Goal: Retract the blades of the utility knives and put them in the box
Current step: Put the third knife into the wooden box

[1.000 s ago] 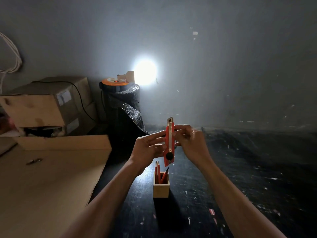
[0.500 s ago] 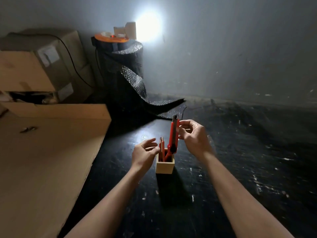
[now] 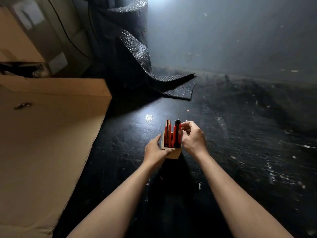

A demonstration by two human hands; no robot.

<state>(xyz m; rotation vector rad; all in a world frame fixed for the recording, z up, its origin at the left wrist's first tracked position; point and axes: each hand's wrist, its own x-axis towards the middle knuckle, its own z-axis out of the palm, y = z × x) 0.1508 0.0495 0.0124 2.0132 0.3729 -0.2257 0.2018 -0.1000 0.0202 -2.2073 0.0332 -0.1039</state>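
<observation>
A small wooden box (image 3: pixel 174 154) stands on the black table. Red utility knives stand upright in it. My left hand (image 3: pixel 155 151) grips the box's left side and front corner. My right hand (image 3: pixel 193 137) pinches the top of one red utility knife (image 3: pixel 177 133), whose lower end is inside the box on the right. Other red knives (image 3: pixel 167 133) lean at the box's left side. No blade shows at the held knife's dark tip.
A large sheet of cardboard (image 3: pixel 42 143) covers the left of the table. Cardboard boxes (image 3: pixel 34 35) are stacked at the back left. A roll of dark bubble wrap (image 3: pixel 132 40) stands behind, its loose end lying on the table. The grey wall is close behind.
The knife has gone down from in front of my chest into the box. My left hand let go of it and took hold of the box. The camera tilted down.
</observation>
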